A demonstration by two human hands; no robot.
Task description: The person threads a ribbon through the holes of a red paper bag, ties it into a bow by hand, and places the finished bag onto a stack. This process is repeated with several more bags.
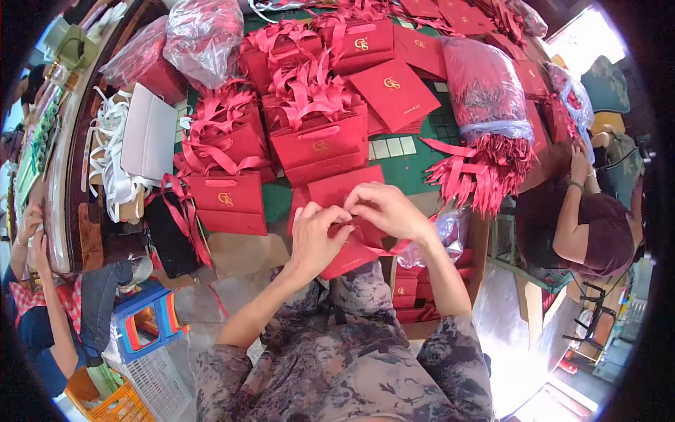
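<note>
At the table's near edge, over my lap, is a red paper gift bag (pixel 346 261) lying flat, partly covered by my hands. My left hand (pixel 318 238) is closed on the bag's upper part, thumb and forefinger pinched together. Touching it from the right, my right hand (pixel 391 211) pinches at the same spot, apparently on the bag's red ribbon (pixel 385 251); the fingertips hide the exact piece. Another red bag (pixel 348 184) lies just beyond my fingers. Behind it stand rows of red bags (pixel 320 149) with gold lettering and ribbon handles.
A plastic-wrapped bundle of red ribbons (pixel 489 105) lies right on the green tabletop (pixel 415 165). White ribbons and a pale bag (pixel 149 132) stand left. Below the edge is a carton of red bags (pixel 415 292). Co-workers sit at right (pixel 594 225) and left (pixel 53 330).
</note>
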